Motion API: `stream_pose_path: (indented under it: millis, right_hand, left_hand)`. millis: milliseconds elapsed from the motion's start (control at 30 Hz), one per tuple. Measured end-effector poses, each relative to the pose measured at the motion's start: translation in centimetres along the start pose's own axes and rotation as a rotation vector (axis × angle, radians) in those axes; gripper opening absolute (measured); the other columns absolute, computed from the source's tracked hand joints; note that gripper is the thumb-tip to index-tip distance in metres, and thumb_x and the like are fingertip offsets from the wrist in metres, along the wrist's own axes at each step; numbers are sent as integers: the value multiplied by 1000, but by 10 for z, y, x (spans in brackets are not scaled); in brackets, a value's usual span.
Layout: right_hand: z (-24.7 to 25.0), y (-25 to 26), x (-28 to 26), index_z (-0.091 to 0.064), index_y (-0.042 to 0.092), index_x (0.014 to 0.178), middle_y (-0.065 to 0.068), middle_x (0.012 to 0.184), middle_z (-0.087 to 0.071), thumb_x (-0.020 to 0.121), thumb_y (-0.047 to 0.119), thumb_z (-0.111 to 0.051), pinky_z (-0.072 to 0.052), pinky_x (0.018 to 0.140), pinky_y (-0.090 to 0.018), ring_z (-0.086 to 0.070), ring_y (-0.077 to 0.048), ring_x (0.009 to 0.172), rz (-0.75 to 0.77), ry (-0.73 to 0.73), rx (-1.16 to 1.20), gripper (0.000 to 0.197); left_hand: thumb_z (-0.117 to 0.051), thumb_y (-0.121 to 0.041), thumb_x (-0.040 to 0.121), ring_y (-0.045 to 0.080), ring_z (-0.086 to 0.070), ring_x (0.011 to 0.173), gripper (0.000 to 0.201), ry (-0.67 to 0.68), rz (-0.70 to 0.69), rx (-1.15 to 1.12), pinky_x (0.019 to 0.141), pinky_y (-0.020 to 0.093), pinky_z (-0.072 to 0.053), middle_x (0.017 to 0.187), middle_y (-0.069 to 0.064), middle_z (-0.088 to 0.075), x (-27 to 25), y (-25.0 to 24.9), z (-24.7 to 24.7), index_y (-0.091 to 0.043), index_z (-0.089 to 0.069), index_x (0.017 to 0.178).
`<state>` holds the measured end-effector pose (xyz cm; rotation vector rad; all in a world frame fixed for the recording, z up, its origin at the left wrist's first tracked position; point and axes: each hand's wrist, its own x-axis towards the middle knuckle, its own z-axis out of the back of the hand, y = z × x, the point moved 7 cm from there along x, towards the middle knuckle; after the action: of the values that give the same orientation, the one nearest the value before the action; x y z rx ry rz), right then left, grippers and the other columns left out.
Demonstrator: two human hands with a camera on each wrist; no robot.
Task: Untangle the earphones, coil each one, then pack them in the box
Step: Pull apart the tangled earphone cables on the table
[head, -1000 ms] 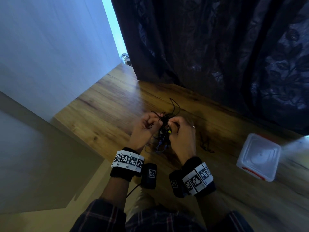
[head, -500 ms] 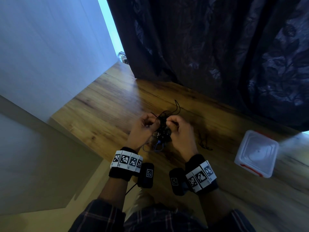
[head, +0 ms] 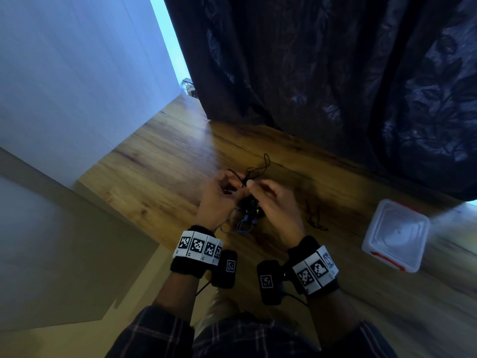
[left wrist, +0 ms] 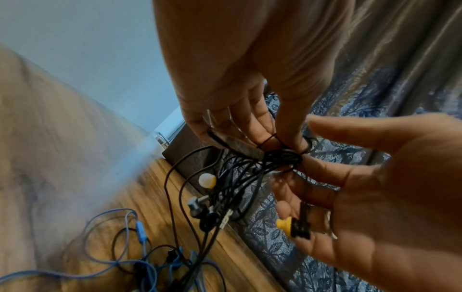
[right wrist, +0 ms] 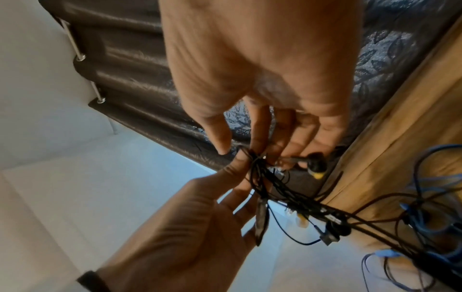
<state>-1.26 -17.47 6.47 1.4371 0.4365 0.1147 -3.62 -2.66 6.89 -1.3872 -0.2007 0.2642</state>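
Nearest, a wooden table (head: pixel 160 177) runs to a dark patterned curtain (head: pixel 335 73) at twelve o'clock, a pale wall (head: pixel 64 73) at ten. Over the table's middle, the left hand (head: pixel 216 200) and right hand (head: pixel 277 202) each pinch the tangled earphones (left wrist: pixel 252 170), fingers curled narrow. The closed box (head: pixel 396 235) sits at three o'clock.
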Motion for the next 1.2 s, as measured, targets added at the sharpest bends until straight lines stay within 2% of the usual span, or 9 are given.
stream_pose_path:
  millis: [233, 333, 400, 500, 600, 767, 867, 1033, 1200]
  right_hand:
    - [4, -5, 7, -70, 15, 116, 2, 107, -72, 98, 33, -62, -51, 75, -20, -67, -9, 99, -69, -115, -7, 26]
    - [4, -10, 10, -65, 13, 124, 1, 114, -69, 102, 36, -55, -51, 79, -20, -66, -10, 103, -78, -100, -56, 34]
    - [8, -15, 12, -61, 12, 127, 0, 118, -67, 103, 36, -52, -51, 86, -23, -63, -12, 108, -85, -127, -124, 36]
    - [15, -28, 18, -61, 13, 124, -2, 111, -66, 103, 35, -50, -45, 71, -17, -61, -11, 99, -97, -165, -298, 32]
    - [19, -56, 23, -66, 17, 111, -2, 102, -69, 103, 36, -51, -53, 83, -35, -66, -18, 99, -166, -123, -557, 25]
    - [26, -61, 13, -63, 18, 109, -7, 114, -63, 99, 39, -53, -42, 104, -49, -55, -32, 117, -270, -46, -901, 26]
    - [22, -13, 7, -61, 21, 111, -3, 114, -63, 100, 37, -52, -40, 106, -53, -58, -28, 115, -97, -120, -955, 21]
    - [-20, 61, 8, -52, 27, 139, 5, 141, -55, 99, 25, -60, -42, 109, -32, -50, -11, 130, 353, 95, -455, 41]
    - [-30, 80, 16, -68, 4, 106, -8, 104, -68, 98, 3, -60, -41, 78, -3, -60, 2, 90, 502, 148, -260, 12]
  left_hand:
    - [-73, 0, 82, 15, -66, 80, 16, 46, -18, -53, 72, 28, -55, 83, 16, -67, -5, -5, -4, -7, -63, 92]
    - [-67, -5, 88, 23, -63, 86, 7, -61, 57, -182, 76, 36, -52, 89, 19, -65, -7, -4, 8, 0, -63, 87]
    - [-66, -9, 90, 24, -63, 91, 8, -123, 155, -246, 79, 38, -52, 96, 16, -66, -7, -1, 16, -8, -63, 83]
    - [-68, -20, 90, 18, -65, 96, 15, -120, 317, -254, 81, 37, -44, 108, 10, -71, -6, 2, 27, -22, -59, 77]
    - [-64, -23, 92, 17, -70, 93, 9, -41, 390, -115, 80, 37, -45, 107, 5, -75, -4, 0, 40, -16, -60, 90]
    - [-57, -24, 89, 22, -70, 81, 6, -7, 136, 636, 76, 43, -58, 83, 2, -73, 4, -22, 65, -20, -59, 86]
    - [-50, -14, 98, 13, -68, 77, 13, 81, 80, 490, 79, 37, -53, 75, -4, -73, -1, -33, 53, -17, -62, 93]
    - [-40, -2, 99, 13, -54, 59, 21, 129, 113, 45, 65, 31, -49, 62, 2, -52, -9, -54, 34, -5, -60, 95]
    - [-42, -16, 101, 11, -28, 49, 26, 96, 131, -206, 53, 27, -29, 55, -4, -30, -13, -65, 42, -9, -58, 81]
